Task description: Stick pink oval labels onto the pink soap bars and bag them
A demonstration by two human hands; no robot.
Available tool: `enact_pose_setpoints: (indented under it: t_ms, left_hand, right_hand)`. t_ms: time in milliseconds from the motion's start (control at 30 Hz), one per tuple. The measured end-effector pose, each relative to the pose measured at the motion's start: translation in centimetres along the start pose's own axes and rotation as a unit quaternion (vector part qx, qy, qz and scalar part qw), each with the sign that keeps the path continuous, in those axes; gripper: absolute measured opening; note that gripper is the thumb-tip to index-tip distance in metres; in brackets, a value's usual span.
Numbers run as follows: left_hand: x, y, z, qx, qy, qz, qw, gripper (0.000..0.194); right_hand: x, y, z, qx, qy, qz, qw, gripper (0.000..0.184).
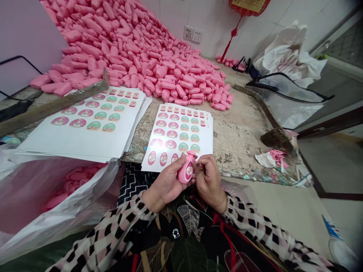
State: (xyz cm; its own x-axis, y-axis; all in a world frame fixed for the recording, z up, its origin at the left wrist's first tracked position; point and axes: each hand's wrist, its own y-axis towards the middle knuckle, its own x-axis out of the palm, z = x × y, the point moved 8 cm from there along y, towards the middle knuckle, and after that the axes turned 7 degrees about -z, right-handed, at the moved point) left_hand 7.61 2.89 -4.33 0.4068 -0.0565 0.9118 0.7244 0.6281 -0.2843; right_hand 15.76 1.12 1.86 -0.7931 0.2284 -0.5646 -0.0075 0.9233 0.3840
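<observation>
My left hand [166, 184] is wrapped round a small pink toy bottle [183, 173], tilted slightly, with its neck pointing up and away from me. An oval pink-and-white sticker [188, 172] lies on the bottle's front. Close against that side is my right hand [209, 184], its fingers curled and thumb pinched in. Whatever is between those fingertips is too small to make out. Just beyond both hands, a stack of sticker sheets [205, 138] carries rows of pink and green labels and overhangs the table's near edge. My hands cover part of its lower corner.
A large heap of pink bottles [141, 64] covers the back of the worn table [232, 139]. More sticker sheets [113, 145] lie left under a wooden bar [56, 107]. An open plastic bag [93, 192] holds pink pieces at lower left. Scraps [266, 159] lie right.
</observation>
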Motion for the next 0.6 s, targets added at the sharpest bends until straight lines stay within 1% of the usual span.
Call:
enact_pose_setpoints:
  t_ms: [133, 200, 333, 467, 600]
  left_hand:
    - [0.0, 0.1, -0.2, -0.014, -0.018, -0.013, 1.000, 0.022]
    - [-0.1, 0.1, -0.1, -0.009, -0.017, -0.012, 1.000, 0.023]
    - [-0.4, 0.1, 0.2, 0.000, -0.005, 0.001, 1.000, 0.025]
    - [-0.4, 0.1, 0.6, 0.022, 0.004, 0.005, 1.000, 0.023]
    - [-0.6, 0.0, 0.7, 0.034, 0.032, 0.021, 0.999, 0.023]
  right_hand:
    - [-0.1, 0.1, 0.0, -0.004, 0.002, -0.001, 1.000, 0.010]
    - [-0.1, 0.3, 0.3, 0.018, 0.025, 0.000, 1.000, 0.008]
    - [-0.1, 0.5, 0.9, 0.064, 0.081, 0.006, 0.995, 0.014]
    - [0.3, 0.5, 1.5, 0.105, 0.132, -0.007, 0.986, 0.011]
    - [0.5, 0.6, 2.0, 0.121, 0.159, -0.003, 0.980, 0.007]
